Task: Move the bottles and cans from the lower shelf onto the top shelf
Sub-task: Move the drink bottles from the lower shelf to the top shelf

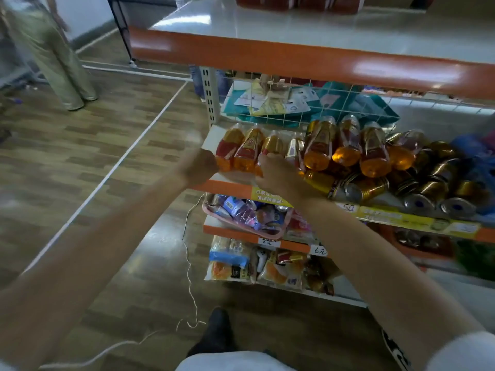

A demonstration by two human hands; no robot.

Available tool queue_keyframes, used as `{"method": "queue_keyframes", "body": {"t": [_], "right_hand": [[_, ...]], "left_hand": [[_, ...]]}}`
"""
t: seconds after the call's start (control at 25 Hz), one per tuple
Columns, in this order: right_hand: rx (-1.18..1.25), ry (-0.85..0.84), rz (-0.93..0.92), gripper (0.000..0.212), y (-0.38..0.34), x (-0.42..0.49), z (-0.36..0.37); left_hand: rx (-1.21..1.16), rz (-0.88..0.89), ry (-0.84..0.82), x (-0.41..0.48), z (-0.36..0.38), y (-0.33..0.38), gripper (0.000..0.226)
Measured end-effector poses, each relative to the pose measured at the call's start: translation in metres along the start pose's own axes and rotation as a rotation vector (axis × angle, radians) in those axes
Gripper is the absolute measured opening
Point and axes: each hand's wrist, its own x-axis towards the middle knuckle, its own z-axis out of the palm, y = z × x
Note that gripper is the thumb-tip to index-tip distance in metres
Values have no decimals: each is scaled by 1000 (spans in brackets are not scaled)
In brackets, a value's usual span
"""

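Lower shelf (225, 190): bottles (320, 148) and cans (426, 188) on sides, bases nearward, easy to seize. Right hand (278, 175) curled round third bottle (272, 145); left hand (199, 167) at leftmost bottle (227, 151), blurred, grip indeterminate.

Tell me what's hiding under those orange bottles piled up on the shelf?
Gold cans lying on their sides are under the piled bottles. How many more cans are underneath can't be seen, because the bottles cover them.

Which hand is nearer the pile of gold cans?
Right. The right hand is just left of the gold cans, beside the nearest one. The left hand is farther left, at the leftmost bottle's base.
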Motion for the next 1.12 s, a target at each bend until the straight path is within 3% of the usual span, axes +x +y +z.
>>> {"method": "queue_keyframes", "body": {"t": [0.16, 0.44, 0.6, 1.0, 1.12], "right_hand": [[267, 59, 165, 31, -15, 55, 17], [303, 224, 370, 25, -28, 118, 26], [284, 166, 383, 23, -31, 136, 42], [348, 81, 522, 37, -23, 158, 36], [372, 63, 543, 39, -19, 159, 33]], "left_hand": [[-15, 70, -3, 53, 5, -28, 18], [-128, 96, -107, 123, 19, -35, 44], [-195, 44, -167, 148, 33, -37, 57], [-455, -129, -462, 177, -1, -52, 43], [-636, -175, -531, 178, -7, -67, 46]]}}
